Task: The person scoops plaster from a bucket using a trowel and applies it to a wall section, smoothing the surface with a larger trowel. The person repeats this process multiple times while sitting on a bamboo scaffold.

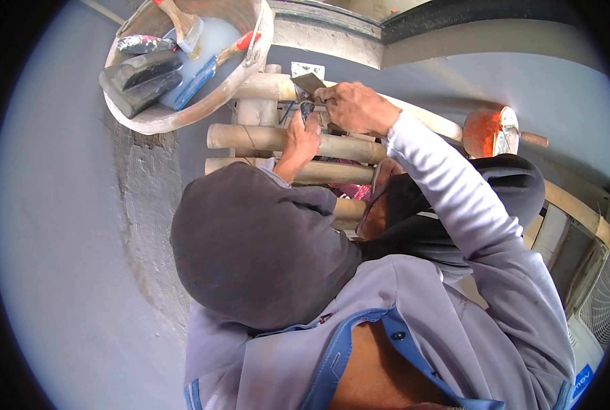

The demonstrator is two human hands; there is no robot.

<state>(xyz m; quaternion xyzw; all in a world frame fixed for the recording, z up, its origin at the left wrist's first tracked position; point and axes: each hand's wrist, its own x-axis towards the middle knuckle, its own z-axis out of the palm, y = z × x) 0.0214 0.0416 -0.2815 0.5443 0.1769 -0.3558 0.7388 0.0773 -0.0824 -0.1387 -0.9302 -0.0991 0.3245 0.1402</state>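
Observation:
My left hand [301,146] is closed round the dark handle of a putty knife [307,109], which points away from me. Just beyond it, a flat grey metal blade [308,83] lies over a bamboo pole, in front of a white wall box [308,70]. My right hand [360,107] comes in from the right with its fingers curled, the tips beside that blade. Whatever its fingers pinch is mostly hidden. I cannot tell whether the blade belongs to the left hand's knife or to a second tool.
A whitish bucket [144,126] at the upper left holds milky water, two brushes and dark tools. Several bamboo poles [250,137] form the platform under my sandalled foot [380,195]. An orange-smeared container [483,134] stands right, a fan unit [602,301] at lower right. Grey wall lies left.

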